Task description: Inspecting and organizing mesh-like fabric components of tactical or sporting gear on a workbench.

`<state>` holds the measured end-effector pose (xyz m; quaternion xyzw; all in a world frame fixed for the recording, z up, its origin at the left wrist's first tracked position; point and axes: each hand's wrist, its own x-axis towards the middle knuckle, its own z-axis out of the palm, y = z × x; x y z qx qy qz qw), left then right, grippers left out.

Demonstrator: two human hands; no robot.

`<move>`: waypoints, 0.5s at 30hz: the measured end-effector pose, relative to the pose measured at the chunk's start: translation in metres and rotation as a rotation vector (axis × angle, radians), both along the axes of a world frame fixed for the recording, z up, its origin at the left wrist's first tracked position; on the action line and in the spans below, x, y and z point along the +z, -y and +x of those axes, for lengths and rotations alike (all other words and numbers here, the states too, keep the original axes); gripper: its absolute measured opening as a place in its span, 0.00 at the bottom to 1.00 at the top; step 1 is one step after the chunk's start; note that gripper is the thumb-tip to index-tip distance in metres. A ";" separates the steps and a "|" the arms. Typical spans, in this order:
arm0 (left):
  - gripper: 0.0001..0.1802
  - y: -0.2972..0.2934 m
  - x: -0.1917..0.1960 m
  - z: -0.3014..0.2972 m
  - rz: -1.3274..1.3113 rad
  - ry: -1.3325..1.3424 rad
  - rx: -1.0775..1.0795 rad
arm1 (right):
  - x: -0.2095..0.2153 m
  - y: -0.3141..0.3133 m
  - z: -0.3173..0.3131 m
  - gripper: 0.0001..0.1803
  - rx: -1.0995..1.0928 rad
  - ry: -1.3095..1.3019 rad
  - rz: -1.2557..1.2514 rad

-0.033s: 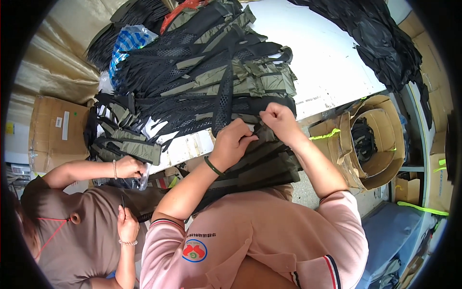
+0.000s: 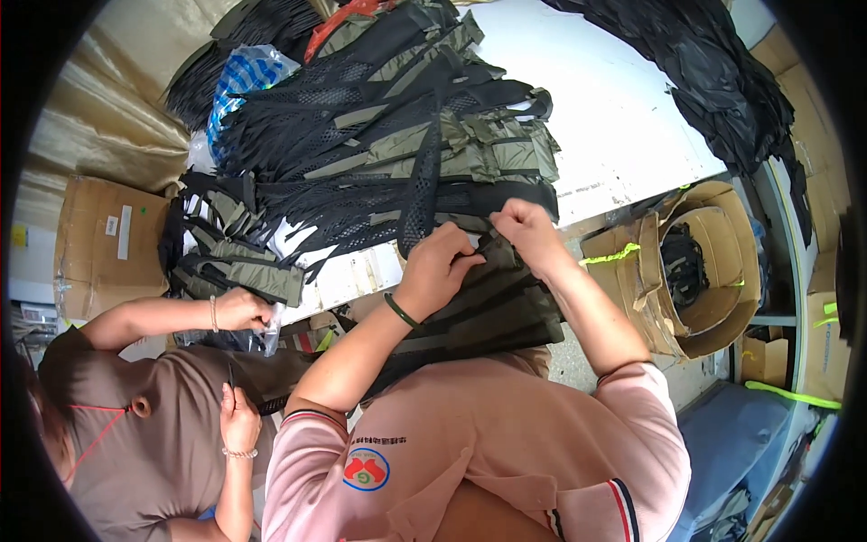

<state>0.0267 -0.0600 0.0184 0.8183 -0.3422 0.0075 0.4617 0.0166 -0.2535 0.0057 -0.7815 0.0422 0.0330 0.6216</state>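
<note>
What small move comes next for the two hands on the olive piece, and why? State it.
Probably draw the olive piece toward the body: the left hand and right hand both pinch its top edge at the table edge, where the black mesh strap overlaps it.

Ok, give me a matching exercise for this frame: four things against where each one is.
Things:
1. left hand
2. right hand
3. cardboard box
4. blue bag

Places:
A. far left of the table
B. on the olive panel's top edge, right side
C. right of the table
D. on the panel's top edge, left side

Pairs: 1-D, 2-B, 3-C, 4-A
</note>
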 end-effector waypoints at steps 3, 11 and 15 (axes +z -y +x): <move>0.12 -0.004 -0.009 -0.004 0.022 -0.124 0.034 | -0.014 -0.018 -0.009 0.12 -0.078 0.003 0.259; 0.07 0.021 -0.038 0.008 -0.371 -0.453 -0.122 | -0.003 -0.014 -0.037 0.07 0.019 0.069 0.487; 0.07 0.003 -0.013 0.007 -0.525 -0.559 -0.047 | 0.019 -0.022 -0.030 0.11 0.140 -0.044 0.529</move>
